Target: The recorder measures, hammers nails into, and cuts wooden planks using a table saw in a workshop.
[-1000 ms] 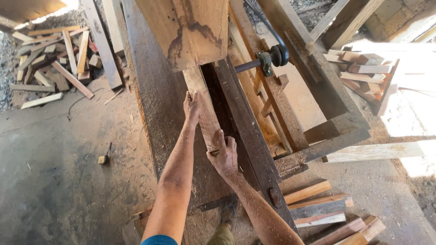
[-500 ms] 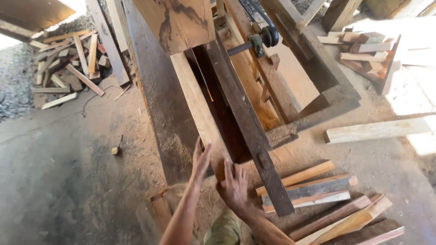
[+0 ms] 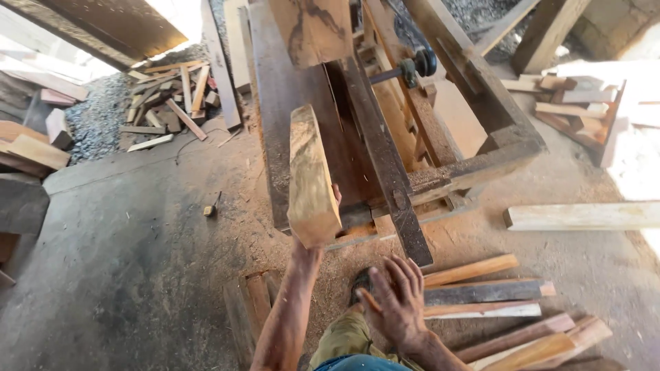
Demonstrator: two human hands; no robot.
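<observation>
My left hand (image 3: 311, 247) grips a short thick wooden plank (image 3: 309, 172) from underneath and holds it lifted, its near end toward me, in front of the sawdust-covered saw table (image 3: 278, 103). My right hand (image 3: 395, 302) hangs free at the lower middle with fingers spread, holding nothing, just above the stacked cut boards (image 3: 488, 288) on the floor. A large wood block (image 3: 313, 27) rests at the far end of the table beside the dark rail (image 3: 381, 158).
A wheel and shaft (image 3: 416, 65) sit on the wooden machine frame at the right. Scrap offcuts (image 3: 172, 110) lie on gravel at the upper left. A long pale board (image 3: 584, 216) lies on the floor at right. More slats (image 3: 254, 302) rest by my left arm.
My left hand has lifted the plank off the table and pulled it toward me. My right hand has let go and dropped back, fingers spread.
</observation>
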